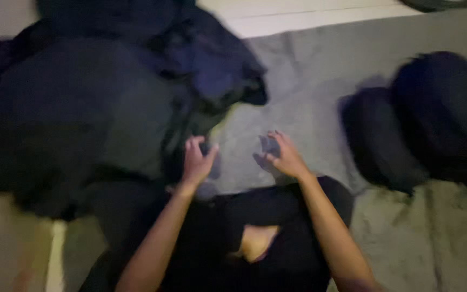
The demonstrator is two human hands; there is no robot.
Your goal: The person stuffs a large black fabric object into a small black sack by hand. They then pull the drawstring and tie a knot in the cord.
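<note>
The left hand [197, 162] curls its fingers on the dark clothes pile's [82, 124] edge, while the right hand [283, 157], fingers loosely spread, hovers over the grey blanket [309, 92] beside it.

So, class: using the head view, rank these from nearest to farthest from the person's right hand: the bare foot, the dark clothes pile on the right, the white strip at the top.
From the right hand:
1. Bare foot, below, toward the person.
2. Dark clothes pile, to the right.
3. White strip, far top edge.

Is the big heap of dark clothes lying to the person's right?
No, the big dark heap lies on the left, beside the left hand.
</note>
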